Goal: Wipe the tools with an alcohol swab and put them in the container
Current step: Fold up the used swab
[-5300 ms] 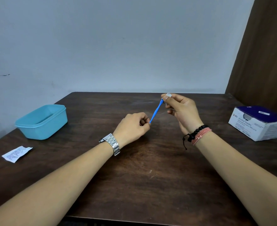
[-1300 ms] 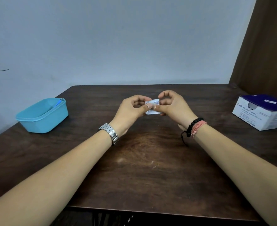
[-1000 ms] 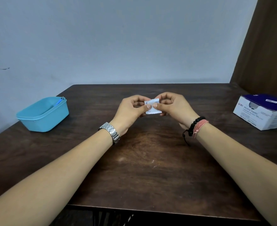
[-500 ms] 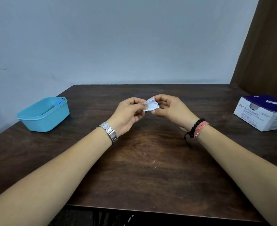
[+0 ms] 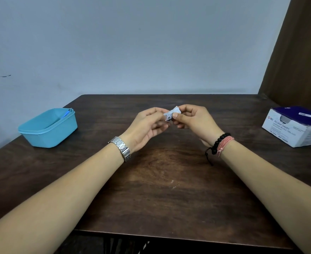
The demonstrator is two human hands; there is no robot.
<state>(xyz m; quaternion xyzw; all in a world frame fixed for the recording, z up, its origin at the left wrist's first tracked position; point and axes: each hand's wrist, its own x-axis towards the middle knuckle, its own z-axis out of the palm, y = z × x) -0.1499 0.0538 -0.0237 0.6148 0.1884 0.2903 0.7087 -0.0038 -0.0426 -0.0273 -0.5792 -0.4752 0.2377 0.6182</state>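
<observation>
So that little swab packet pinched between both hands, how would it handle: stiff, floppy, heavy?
The swab packet probably handles floppy: it looks bent and crumpled between the left hand and right hand. Likely very light, since fingertip pinches alone hold it up. Being flat, it should not roll if dropped.

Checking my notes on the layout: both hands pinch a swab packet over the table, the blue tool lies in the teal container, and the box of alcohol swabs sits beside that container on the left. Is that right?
Not quite. The head view shows the alcohol swab box at the table's far right, well apart from the teal container on the left. The rest holds: left hand and right hand pinch the swab packet, and the blue tool lies in the container.
</observation>
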